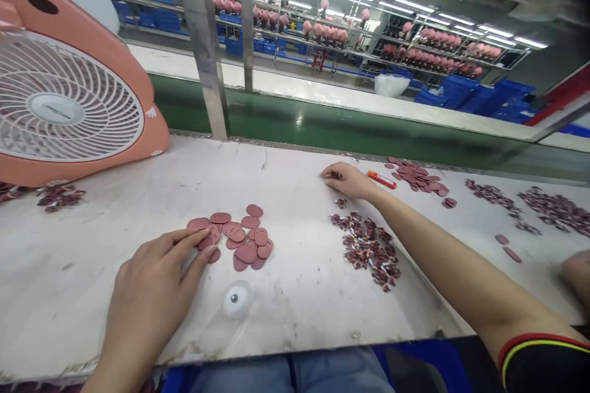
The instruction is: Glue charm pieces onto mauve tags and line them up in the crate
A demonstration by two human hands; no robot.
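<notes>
On the left of the white table, a loose pile of flat pinkish-red oval pieces (246,252) lies spread out; some have small holes. My left hand (154,279) reaches into its near-left edge, thumb and forefinger closed about one oval piece (213,254). My right hand (346,180) is farther out, its fingers curled round small dark-red and whitish bits (335,175). Just below that hand is one loose bit (341,202), then a heap of similar small crumpled-looking pieces (369,249). What exactly these bits are is too small to tell.
An orange fan (83,86) stands at the left. A white round suction-cup-like object (236,299) lies near the front edge. Beyond my right hand are a red cutter-like tool (381,180), more ovals (417,177) and dark heaps (555,209). Another person's hand (577,276) shows at right.
</notes>
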